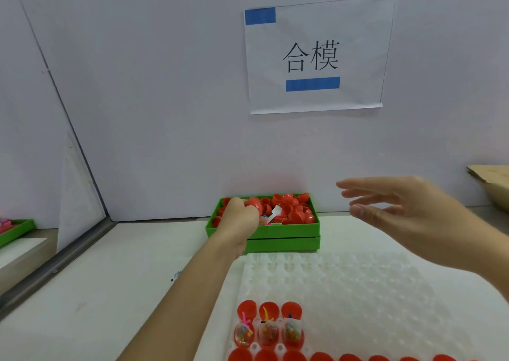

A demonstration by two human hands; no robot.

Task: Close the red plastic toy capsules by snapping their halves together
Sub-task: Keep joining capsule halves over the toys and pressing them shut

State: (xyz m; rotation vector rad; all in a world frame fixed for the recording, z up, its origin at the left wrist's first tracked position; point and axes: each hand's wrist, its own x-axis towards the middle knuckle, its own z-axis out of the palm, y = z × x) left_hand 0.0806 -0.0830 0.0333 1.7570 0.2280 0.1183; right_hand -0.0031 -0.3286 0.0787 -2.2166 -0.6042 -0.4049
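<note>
Reaching into the green bin (289, 229) at the far edge of the tabletop (110, 291), the left hand (238, 217) curls its fingers round a red capsule half (253, 203), which sits at the fingertips above the pile of loose red halves (297, 209). Which way the gripped half's opening faces cannot be told. The right hand (407, 217) hangs in the air to the right of the bin, fingers straight and spread, pointing left, holding nothing.

The bin stands against the white wall, stacked on a second green bin, its long side parallel to the wall. Bare tabletop lies to its left, bounded by a grey metal strip (55, 267) running diagonally along the left partition. Just in front of the bin lies a clear plastic tray (358, 291) with rows of moulded round pockets; most of its pockets show bare.

At the tray's near left corner, three open capsules (268, 326) stand side by side, each with its red hinged lid tilted up toward the wall and a clear lower cup holding small coloured toys. A row of glossy red domes (303, 356) runs along the bottom edge.

A paper sign (314, 54) with blue tape hangs on the wall.
</note>
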